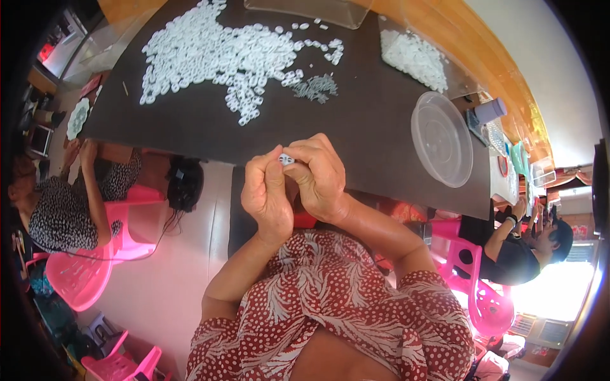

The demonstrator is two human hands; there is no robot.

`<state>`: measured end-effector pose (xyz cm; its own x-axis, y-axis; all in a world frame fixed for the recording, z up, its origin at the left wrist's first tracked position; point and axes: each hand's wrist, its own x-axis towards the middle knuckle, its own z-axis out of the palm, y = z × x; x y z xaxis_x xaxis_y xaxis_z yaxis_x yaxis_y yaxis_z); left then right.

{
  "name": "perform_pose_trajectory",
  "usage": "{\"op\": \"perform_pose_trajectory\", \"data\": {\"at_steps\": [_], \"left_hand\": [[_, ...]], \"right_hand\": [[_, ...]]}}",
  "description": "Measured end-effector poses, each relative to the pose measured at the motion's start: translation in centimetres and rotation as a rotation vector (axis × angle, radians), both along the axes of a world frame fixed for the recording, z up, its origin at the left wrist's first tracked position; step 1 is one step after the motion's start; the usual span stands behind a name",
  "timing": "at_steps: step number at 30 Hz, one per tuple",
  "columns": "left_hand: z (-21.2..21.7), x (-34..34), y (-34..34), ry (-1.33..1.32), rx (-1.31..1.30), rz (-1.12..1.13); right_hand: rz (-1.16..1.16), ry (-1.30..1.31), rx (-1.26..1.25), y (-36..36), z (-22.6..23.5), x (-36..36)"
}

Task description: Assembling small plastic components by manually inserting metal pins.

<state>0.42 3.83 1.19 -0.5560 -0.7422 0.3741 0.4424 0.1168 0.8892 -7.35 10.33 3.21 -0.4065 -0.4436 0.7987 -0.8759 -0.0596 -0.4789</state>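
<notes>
A small white plastic piece (286, 159) with dark openings is pinched between my two hands, just in front of the table's near edge. My left hand (265, 197) is closed, thumb and fingertips on its left side. From the other side my right hand (319, 178) grips it with thumb and bent forefinger. Beyond my hands, a wide heap of similar white pieces (210, 51) covers the far left of the dark table (362, 120). A little pile of grey screws or pins (316, 87) lies at the heap's right edge.
At the right lie a round clear lid (443, 140) and a clear bag of white pieces (413, 60). A clear tray (311, 9) stands at the far edge. People sit to the left (63, 209) and right (508, 247), near pink plastic chairs (82, 273).
</notes>
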Motion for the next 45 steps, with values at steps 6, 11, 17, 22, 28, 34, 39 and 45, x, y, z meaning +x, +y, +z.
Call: {"op": "perform_pose_trajectory", "data": {"at_steps": [6,11,17,22,28,34,39,45], "left_hand": [[0.7,-2.1,-1.3,-0.176,-0.036,-0.161],[-0.7,-3.4,-3.4,-0.273,0.090,-0.174],[-1.5,-4.6,-4.0,-0.396,-0.234,-0.089],[0.0,-5.8,-4.7,-0.506,-0.086,-0.195],[0.1,-8.5,-6.2,-0.533,-0.728,0.063],[0.1,-10.3,-5.8,-0.650,-0.926,0.114],[0.0,-11.2,-5.9,-0.638,-0.937,0.101],[-0.4,-11.8,-6.0,-0.677,-1.013,0.078]], "right_hand": [[-0.186,-0.004,0.133,2.7,3.2,-4.4],[-0.546,0.160,0.048,6.2,8.2,-14.7],[-0.887,0.206,0.216,10.0,11.9,-26.9],[-0.906,0.214,0.345,10.9,10.8,-29.2],[-0.431,0.456,0.242,4.6,6.2,-20.6],[-0.172,0.299,0.358,1.0,2.8,-15.7],[-0.161,0.188,0.365,0.3,2.2,-15.5],[-0.163,0.034,0.422,0.3,1.4,-15.8]]}}
